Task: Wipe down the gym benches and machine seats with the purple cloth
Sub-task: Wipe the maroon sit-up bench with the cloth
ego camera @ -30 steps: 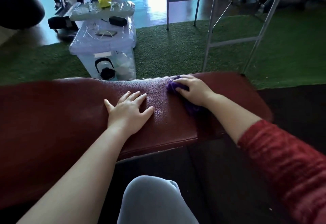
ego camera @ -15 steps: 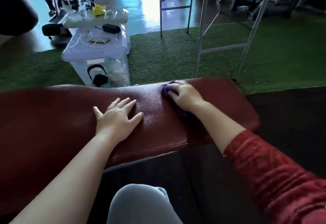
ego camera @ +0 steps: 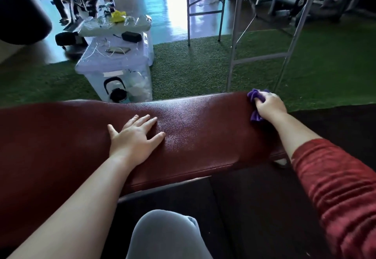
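Observation:
A dark red padded bench runs across the head view from left to right. My left hand rests flat on its middle, fingers spread. At the bench's far right end my right hand grips a bunched purple cloth, pressed against the pad near its far edge. Part of the cloth hangs below the hand; the rest is hidden in my fingers.
A clear plastic storage bin with a phone and small items on its lid stands on green turf just beyond the bench. Metal folding-table legs rise at the far right. Gym machines fill the background. My knee is below the bench.
My right hand has slid the cloth rightward along the bench to its far right end. My left hand has stayed flat on the pad.

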